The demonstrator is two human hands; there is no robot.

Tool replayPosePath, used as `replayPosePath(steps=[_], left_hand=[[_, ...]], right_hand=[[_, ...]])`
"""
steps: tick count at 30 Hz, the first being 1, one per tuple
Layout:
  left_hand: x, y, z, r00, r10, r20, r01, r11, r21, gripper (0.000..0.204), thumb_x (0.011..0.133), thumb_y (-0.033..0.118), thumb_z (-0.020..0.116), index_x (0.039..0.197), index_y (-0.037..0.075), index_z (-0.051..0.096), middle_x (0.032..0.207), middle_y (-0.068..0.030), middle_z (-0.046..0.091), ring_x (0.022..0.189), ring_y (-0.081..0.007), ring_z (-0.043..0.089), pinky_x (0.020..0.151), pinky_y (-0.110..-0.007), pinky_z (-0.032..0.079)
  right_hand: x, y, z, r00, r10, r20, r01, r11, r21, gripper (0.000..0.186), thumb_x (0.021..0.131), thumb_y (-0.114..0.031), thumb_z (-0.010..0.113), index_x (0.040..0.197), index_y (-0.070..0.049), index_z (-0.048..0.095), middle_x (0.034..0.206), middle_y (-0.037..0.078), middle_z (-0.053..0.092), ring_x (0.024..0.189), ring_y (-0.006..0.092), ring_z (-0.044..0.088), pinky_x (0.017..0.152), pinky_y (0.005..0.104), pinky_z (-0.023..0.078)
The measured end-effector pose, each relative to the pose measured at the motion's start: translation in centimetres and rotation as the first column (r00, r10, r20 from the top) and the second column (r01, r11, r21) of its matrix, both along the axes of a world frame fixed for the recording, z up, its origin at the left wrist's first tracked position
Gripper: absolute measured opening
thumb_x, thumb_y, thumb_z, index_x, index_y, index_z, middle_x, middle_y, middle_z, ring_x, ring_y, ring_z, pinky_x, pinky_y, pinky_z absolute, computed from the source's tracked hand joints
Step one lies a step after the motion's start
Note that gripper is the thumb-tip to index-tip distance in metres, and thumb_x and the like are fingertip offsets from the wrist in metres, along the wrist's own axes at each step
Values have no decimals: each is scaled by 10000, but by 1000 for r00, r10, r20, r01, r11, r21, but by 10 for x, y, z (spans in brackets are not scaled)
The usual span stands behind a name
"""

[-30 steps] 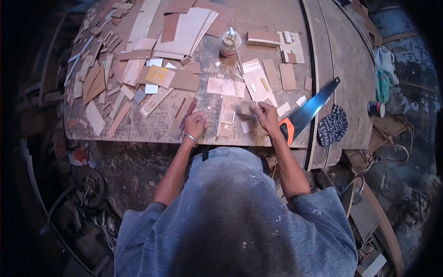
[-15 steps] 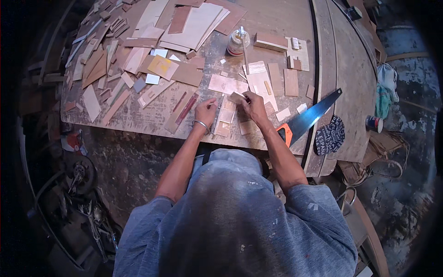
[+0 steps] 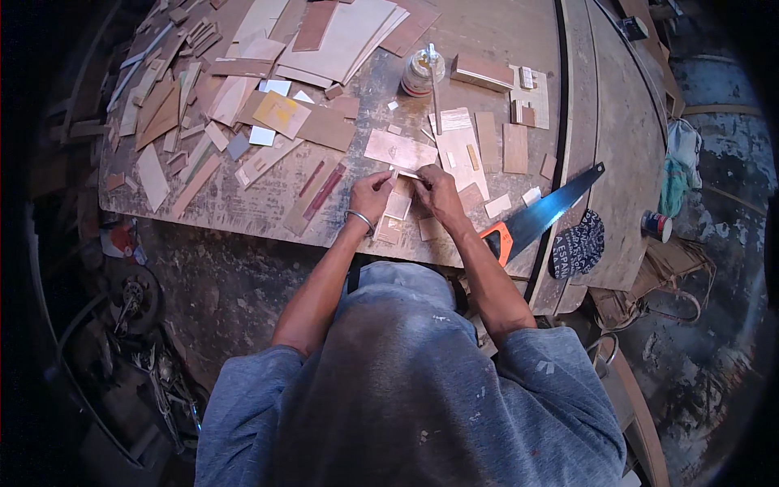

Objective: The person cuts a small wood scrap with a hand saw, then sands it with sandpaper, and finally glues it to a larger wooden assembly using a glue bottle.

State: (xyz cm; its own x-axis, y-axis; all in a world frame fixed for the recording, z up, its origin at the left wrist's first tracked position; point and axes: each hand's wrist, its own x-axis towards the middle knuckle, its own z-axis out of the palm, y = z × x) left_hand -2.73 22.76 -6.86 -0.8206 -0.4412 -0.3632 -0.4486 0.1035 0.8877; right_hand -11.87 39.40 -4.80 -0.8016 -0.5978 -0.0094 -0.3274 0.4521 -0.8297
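Observation:
A small, narrow wooden frame (image 3: 397, 204) with pale rims lies near the table's front edge, between my hands. At its far end, a small thin wood piece (image 3: 406, 172) is seen almost edge-on. My right hand (image 3: 439, 196) pinches the right end of this piece. My left hand (image 3: 370, 197), with a metal bangle at the wrist, has its fingers closed at the frame's far left corner, touching the piece's left end. The fingertips partly hide the contact. Just beyond lies a flat pinkish wood board (image 3: 399, 149).
An orange-handled handsaw (image 3: 542, 213) lies at the right beside a dark patterned cap (image 3: 578, 245). A glue jar (image 3: 419, 75) with a stick stands behind the hands. Wood offcuts (image 3: 276, 114) crowd the left; a small wooden block (image 3: 482, 71) sits at the back right.
My right hand has lowered the small wood piece from a tilted hold onto the frame's far end. My left hand has moved right and forward to meet it.

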Motion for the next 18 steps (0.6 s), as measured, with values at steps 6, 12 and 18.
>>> replayPosePath(steps=[6, 12, 18], left_hand=[[-16, 1, 6, 997, -13, 71, 11, 999, 34, 334, 876, 255, 754, 1038, -36, 733, 886, -97, 746, 782, -128, 669, 722, -273, 533], [-26, 0, 21, 989, -3, 150, 17, 996, -90, 364, 837, 311, 791, 948, -33, 751, 801, -107, 739, 720, -134, 667, 673, -280, 527], [-30, 1, 32, 979, 3, 205, 18, 995, -96, 390, 809, 338, 810, 935, -27, 761, 804, -121, 748, 706, -133, 670, 671, -290, 531]], right_hand=[[1, 3, 1, 1000, 22, 16, -22, 1000, 12, 113, 827, -11, 640, 935, 21, 640, 899, 216, 608, 871, 415, 609, 761, 455, 489], [3, 1, -1, 999, -9, 36, 9, 1000, 10, 144, 817, -11, 646, 955, 29, 648, 920, 219, 625, 888, 413, 617, 791, 450, 498], [9, 7, -22, 989, -89, 116, 96, 994, -60, 223, 801, 4, 648, 1020, 33, 672, 980, 238, 659, 956, 415, 635, 850, 430, 505]])
